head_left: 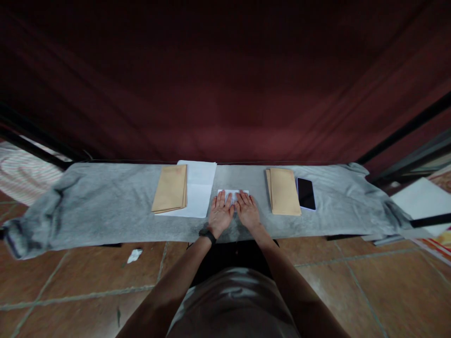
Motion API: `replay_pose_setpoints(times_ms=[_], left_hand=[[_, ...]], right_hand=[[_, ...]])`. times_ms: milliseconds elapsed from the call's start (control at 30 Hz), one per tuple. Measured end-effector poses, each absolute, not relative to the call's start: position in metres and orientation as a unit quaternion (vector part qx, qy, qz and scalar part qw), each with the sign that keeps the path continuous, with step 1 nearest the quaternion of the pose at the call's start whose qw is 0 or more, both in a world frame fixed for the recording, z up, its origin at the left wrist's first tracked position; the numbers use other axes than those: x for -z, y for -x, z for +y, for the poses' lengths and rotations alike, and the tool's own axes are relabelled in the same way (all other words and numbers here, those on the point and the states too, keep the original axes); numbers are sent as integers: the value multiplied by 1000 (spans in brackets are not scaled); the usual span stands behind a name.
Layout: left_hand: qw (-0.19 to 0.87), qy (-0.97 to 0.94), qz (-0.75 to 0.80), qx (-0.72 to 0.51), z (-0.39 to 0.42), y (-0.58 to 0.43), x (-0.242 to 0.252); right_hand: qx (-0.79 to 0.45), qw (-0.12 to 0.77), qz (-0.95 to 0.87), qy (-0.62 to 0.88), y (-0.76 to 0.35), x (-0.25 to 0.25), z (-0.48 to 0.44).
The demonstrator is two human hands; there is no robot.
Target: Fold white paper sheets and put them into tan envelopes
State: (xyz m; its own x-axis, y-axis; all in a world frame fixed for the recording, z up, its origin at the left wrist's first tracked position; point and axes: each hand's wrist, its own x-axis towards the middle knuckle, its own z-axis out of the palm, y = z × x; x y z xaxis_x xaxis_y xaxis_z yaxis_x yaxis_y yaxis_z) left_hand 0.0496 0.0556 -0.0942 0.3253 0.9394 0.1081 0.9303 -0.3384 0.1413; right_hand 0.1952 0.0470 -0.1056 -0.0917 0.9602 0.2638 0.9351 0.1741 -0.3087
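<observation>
A small white sheet of paper (pixel 232 193), seemingly folded, lies on the grey cloth in front of me. My left hand (pixel 221 212) rests flat on its left part with the fingers stretched out. On the right part lies my right hand (pixel 247 211), its fingers also straight and spread a little. Between them the thumbs come close together. Both palms hide much of the paper. Left of my hands are larger white sheets (pixel 200 190), partly covered by a stack of brown envelopes (pixel 169 188). To the right lies another stack of brown envelopes (pixel 284 191).
A phone (pixel 306 194) with a dark screen lies beside the right envelopes. The grey cloth (pixel 105 202) covers a long narrow bench. Behind it hangs a dark red curtain (pixel 225 103). A crumpled white scrap (pixel 134 255) is on the tiled floor (pixel 88 272).
</observation>
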Motion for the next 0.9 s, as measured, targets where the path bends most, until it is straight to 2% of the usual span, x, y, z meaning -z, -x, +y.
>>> replay_pose_setpoints(times_ms=[900], left_hand=[[28, -809, 581, -87, 55, -54, 96]], right_hand=[[33, 210, -718, 663, -226, 115, 24]])
